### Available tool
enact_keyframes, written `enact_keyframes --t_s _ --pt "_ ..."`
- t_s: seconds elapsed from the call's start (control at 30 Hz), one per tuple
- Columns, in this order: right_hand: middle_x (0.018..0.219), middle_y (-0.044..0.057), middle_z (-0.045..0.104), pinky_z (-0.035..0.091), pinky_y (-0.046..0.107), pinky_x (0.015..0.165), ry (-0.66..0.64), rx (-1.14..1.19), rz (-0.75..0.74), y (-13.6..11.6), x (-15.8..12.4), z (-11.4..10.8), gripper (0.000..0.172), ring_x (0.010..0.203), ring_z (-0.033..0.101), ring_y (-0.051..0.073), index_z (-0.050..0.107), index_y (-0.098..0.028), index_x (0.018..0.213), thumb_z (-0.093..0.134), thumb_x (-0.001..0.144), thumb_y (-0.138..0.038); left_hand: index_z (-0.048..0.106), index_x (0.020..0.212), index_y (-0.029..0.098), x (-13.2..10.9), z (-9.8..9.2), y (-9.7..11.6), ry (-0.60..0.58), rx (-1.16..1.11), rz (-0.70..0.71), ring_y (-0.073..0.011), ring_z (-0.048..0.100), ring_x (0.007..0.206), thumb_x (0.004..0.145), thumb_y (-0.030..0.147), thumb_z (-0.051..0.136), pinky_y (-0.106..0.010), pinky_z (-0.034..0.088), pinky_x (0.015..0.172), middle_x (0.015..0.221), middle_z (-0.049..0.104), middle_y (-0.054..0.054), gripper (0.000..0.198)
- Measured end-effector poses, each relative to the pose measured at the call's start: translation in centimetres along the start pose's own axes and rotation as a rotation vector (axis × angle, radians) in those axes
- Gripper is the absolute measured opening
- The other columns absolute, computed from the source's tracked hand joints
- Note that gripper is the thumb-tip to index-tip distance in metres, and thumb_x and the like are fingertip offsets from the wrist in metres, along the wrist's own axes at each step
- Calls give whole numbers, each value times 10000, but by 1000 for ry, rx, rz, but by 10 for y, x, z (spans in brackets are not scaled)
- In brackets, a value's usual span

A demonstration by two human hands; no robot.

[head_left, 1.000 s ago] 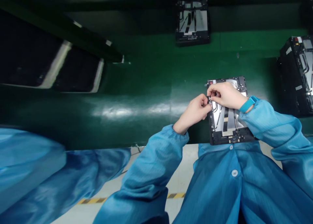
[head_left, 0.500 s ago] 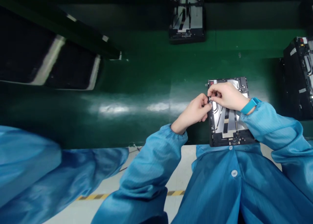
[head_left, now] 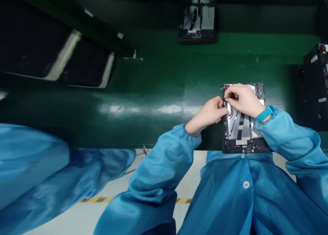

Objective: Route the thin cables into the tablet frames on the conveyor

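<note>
An opened tablet housing (head_left: pixel 243 132) lies on the green conveyor belt (head_left: pixel 153 77), showing silver foil and flat black ribbon cables inside a black frame. My left hand (head_left: pixel 208 113) and my right hand (head_left: pixel 243 100) meet at its upper left edge. Their fingertips pinch a thin black cable (head_left: pixel 226 103) there, and a looped section of it curves below them. My fingers hide the cable's end and the housing's top left corner. A teal band (head_left: pixel 264 113) circles my right wrist.
Similar opened units sit on the belt at the top (head_left: pixel 197 19) and far right (head_left: pixel 314 86). A dark glossy panel (head_left: pixel 56 53) hangs over the upper left. A blue sleeve (head_left: pixel 33 170) fills the lower left. Below the belt is a pale floor with yellow-black tape (head_left: pixel 97 199).
The tablet housing and both hands sit slightly further right in the picture. My fingers remain pinched together at the same cable.
</note>
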State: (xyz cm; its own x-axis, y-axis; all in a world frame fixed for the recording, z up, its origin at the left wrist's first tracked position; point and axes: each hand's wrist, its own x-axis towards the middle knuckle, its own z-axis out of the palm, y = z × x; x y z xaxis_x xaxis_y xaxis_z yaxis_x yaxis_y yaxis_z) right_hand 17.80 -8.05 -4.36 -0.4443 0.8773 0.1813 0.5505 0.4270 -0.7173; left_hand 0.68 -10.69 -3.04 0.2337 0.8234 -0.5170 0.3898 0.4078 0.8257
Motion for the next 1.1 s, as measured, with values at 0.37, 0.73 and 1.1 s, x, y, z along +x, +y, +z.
enact_keyframes --t_s 0.37,0.73,1.1 --pt "792 -15 739 458 264 734 118 11 196 -2 1 -3 144 717 647 148 706 -193 875 669 776 -95 334 768 249 28 -1 -1 31 -329 74 -37 342 323 691 -16 565 -161 189 360 465 330 156 360" --pt "883 27 742 498 299 792 142 -101 158 3 -1 1 160 830 686 187 680 -196 897 609 802 -88 363 787 252 32 2 -1 57 -159 67 -66 366 294 923 146 647 -171 198 349 394 373 138 332" --pt "678 25 726 561 374 678 117 -220 733 -5 -102 -71 246 607 699 231 648 -228 914 707 812 -444 394 786 242 32 -6 6 24 -123 15 -75 370 356 946 215 580 -200 212 381 500 400 103 248"
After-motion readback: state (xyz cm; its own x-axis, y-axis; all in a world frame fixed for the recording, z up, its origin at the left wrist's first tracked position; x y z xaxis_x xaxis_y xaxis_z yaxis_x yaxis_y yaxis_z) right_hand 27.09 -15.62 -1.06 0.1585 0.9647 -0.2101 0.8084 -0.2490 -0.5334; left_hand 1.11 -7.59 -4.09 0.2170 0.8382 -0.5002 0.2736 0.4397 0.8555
